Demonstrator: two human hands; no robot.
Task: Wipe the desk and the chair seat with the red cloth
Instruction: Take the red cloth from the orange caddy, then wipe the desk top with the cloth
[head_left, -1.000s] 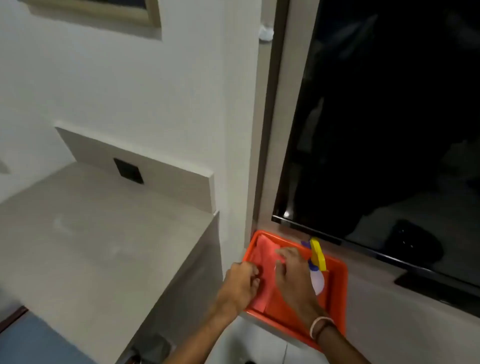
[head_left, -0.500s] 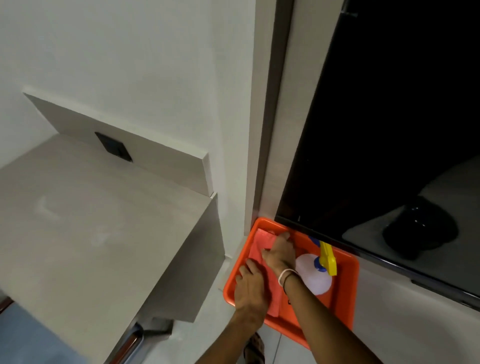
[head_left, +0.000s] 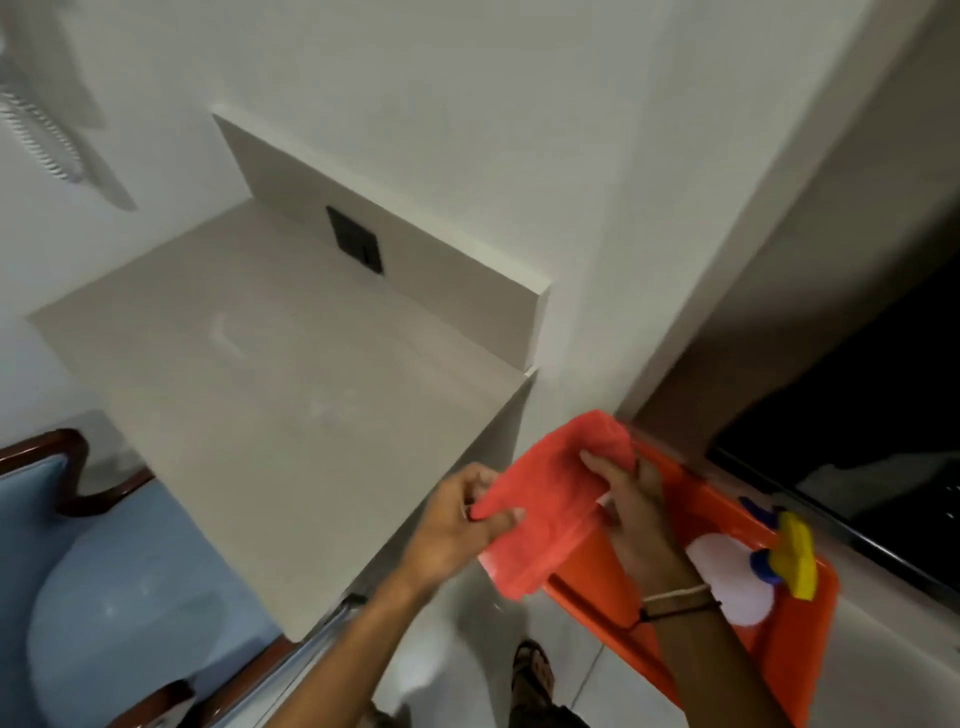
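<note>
The red cloth (head_left: 550, 504) hangs in the air between both hands, just off the desk's right corner. My left hand (head_left: 457, 530) pinches its lower left corner. My right hand (head_left: 628, 499) grips its upper right part, above the orange tray (head_left: 597, 587). The beige desk (head_left: 270, 395) spreads to the left of the hands, with faint smears on its top. The blue chair seat (head_left: 114, 608) with a dark wooden frame shows at the lower left, tucked against the desk's front edge.
A white spray bottle with a yellow and blue trigger (head_left: 763, 571) lies in the tray. A dark screen (head_left: 852, 415) fills the right side. A black socket plate (head_left: 356, 244) sits on the desk's back panel. A sandalled foot (head_left: 532, 670) stands on the tiled floor.
Both hands have lifted the red cloth out of the orange tray and carried it left toward the desk corner. The camera has swung left and down, and the chair has come into view.
</note>
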